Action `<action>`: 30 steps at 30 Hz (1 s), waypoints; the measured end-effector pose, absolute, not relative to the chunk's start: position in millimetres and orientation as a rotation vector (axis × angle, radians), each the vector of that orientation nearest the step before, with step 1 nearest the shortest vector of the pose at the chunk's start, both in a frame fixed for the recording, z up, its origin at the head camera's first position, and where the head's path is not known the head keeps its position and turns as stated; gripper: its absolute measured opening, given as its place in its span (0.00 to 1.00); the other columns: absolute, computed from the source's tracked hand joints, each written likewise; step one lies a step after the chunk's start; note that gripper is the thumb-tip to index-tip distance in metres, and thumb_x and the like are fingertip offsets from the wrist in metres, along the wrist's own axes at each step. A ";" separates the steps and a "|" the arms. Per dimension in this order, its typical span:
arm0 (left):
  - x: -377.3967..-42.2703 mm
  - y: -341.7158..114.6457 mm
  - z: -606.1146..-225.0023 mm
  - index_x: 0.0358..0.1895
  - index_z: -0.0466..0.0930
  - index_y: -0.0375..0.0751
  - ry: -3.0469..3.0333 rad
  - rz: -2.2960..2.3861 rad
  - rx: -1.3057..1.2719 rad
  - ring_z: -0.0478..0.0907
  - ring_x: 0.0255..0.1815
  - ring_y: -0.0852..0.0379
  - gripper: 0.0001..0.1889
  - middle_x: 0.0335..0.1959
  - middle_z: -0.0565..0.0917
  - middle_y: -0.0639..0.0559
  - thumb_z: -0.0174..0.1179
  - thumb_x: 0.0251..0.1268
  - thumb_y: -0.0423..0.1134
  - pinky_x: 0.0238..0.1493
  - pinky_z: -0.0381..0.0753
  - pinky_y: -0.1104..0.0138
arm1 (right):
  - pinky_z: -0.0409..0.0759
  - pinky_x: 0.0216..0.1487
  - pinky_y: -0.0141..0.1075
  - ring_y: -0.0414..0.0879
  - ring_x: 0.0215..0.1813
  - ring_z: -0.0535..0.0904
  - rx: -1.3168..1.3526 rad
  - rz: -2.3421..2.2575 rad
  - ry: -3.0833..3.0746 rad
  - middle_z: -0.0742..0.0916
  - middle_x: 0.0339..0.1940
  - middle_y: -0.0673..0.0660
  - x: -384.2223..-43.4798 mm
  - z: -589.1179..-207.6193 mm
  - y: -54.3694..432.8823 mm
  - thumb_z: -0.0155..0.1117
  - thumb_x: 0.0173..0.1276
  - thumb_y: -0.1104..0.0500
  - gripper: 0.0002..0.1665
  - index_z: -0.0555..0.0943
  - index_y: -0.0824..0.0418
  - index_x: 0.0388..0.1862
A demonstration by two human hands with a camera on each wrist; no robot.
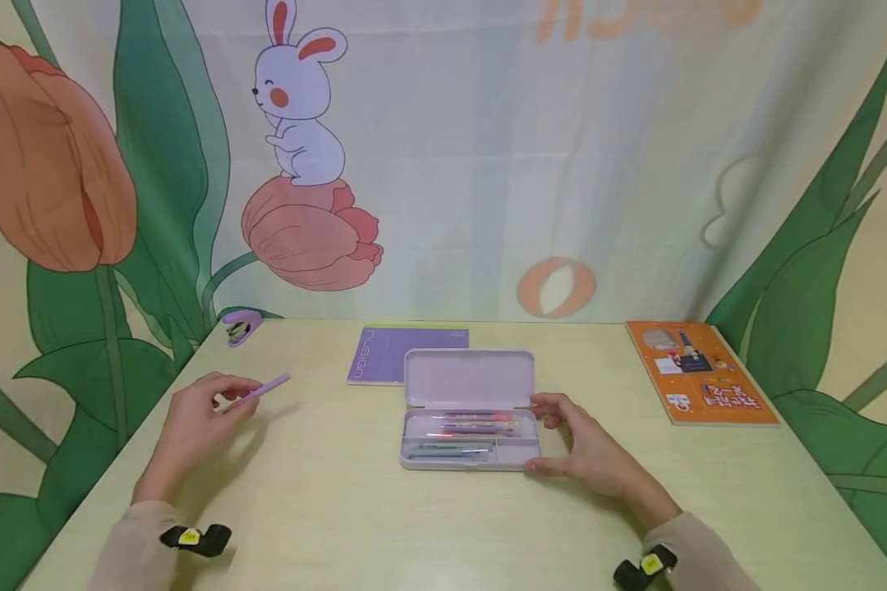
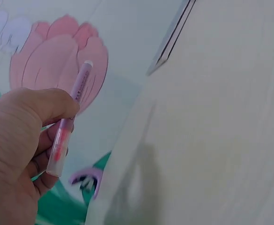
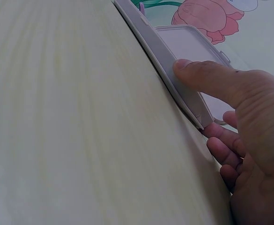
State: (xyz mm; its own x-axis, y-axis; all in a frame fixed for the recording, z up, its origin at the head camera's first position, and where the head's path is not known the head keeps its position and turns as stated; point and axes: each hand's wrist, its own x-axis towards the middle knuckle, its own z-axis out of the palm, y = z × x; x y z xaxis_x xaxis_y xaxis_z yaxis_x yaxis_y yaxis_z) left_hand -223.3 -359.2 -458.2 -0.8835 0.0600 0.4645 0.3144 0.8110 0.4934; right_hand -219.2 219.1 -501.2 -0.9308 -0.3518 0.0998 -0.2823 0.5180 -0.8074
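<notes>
In the head view my left hand (image 1: 203, 419) is raised over the left part of the table, pinching a slim lilac pen (image 1: 272, 385). The left wrist view shows the pen (image 2: 83, 82) between thumb and fingers, its clear lower end reddish inside. A pale lilac pencil case (image 1: 469, 378) lies with its lid up at the middle. Several pens (image 1: 451, 450) fill its two long compartments. My right hand (image 1: 587, 447) grips the right end of this case, thumb at the front corner and fingers at the far side; the thumb (image 3: 207, 77) presses its front wall.
A purple notebook (image 1: 377, 357) lies behind the case, partly covered by the lid. At the back left edge sits a lilac stapler (image 1: 244, 326). An orange book (image 1: 698, 373) lies at the back right. A printed curtain (image 1: 451, 164) hangs behind the table (image 1: 340, 525).
</notes>
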 end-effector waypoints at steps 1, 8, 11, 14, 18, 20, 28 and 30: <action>-225.9 -352.2 -456.2 0.51 0.95 0.46 -2.568 -0.820 -0.299 0.79 0.42 0.57 0.08 0.40 0.89 0.53 0.76 0.72 0.35 0.43 0.76 0.65 | 0.67 0.79 0.61 0.54 0.69 0.75 -0.561 -1.403 2.668 0.83 0.73 0.55 -218.8 -501.3 219.1 0.93 0.56 0.48 0.60 0.69 0.55 0.83; -243.0 -305.8 -442.9 0.51 0.94 0.45 -2.606 -0.925 -0.391 0.80 0.46 0.50 0.09 0.41 0.89 0.52 0.76 0.71 0.33 0.47 0.76 0.58 | 0.67 0.78 0.62 0.55 0.68 0.76 -0.571 -1.408 2.671 0.83 0.73 0.56 -217.1 -500.4 219.1 0.93 0.57 0.49 0.59 0.70 0.56 0.82; -248.7 -287.3 -436.3 0.52 0.94 0.46 -2.616 -0.945 -0.430 0.79 0.46 0.50 0.09 0.41 0.88 0.52 0.75 0.72 0.34 0.47 0.75 0.56 | 0.67 0.78 0.63 0.55 0.69 0.76 -0.578 -1.405 2.675 0.83 0.73 0.56 -218.1 -499.7 219.5 0.93 0.57 0.49 0.59 0.70 0.56 0.82; -250.9 -267.4 -429.2 0.51 0.95 0.47 -2.604 -0.963 -0.493 0.80 0.46 0.49 0.09 0.40 0.87 0.54 0.76 0.71 0.35 0.47 0.75 0.56 | 0.68 0.78 0.62 0.55 0.69 0.76 -0.573 -1.403 2.675 0.83 0.73 0.55 -219.1 -499.6 219.8 0.94 0.56 0.49 0.60 0.69 0.56 0.83; -252.0 -241.0 -421.3 0.49 0.96 0.48 -2.549 -0.981 -0.610 0.82 0.45 0.48 0.08 0.38 0.86 0.56 0.77 0.70 0.35 0.46 0.77 0.55 | 0.68 0.78 0.62 0.55 0.69 0.76 -0.577 -1.393 2.683 0.83 0.73 0.56 -219.2 -498.9 220.2 0.93 0.56 0.49 0.60 0.69 0.56 0.83; -252.9 -228.6 -418.6 0.48 0.96 0.48 -2.520 -0.994 -0.670 0.82 0.45 0.49 0.08 0.38 0.86 0.57 0.77 0.69 0.34 0.46 0.77 0.55 | 0.68 0.78 0.63 0.55 0.69 0.76 -0.588 -1.391 2.686 0.83 0.73 0.57 -218.8 -498.2 220.6 0.93 0.57 0.49 0.60 0.69 0.57 0.83; -255.8 -178.3 -416.6 0.49 0.97 0.49 -2.465 -1.014 -0.876 0.80 0.45 0.56 0.10 0.37 0.84 0.58 0.79 0.68 0.35 0.47 0.81 0.56 | 0.67 0.78 0.64 0.56 0.69 0.76 -0.584 -1.419 2.667 0.83 0.72 0.57 -217.4 -497.2 220.5 0.93 0.57 0.50 0.59 0.70 0.56 0.82; -256.3 -165.9 -418.6 0.50 0.96 0.49 -2.480 -1.015 -0.911 0.79 0.45 0.56 0.10 0.37 0.83 0.59 0.79 0.68 0.35 0.47 0.81 0.56 | 0.67 0.78 0.63 0.56 0.69 0.76 -0.586 -1.420 2.665 0.83 0.72 0.57 -217.2 -497.5 219.8 0.93 0.57 0.50 0.59 0.70 0.56 0.82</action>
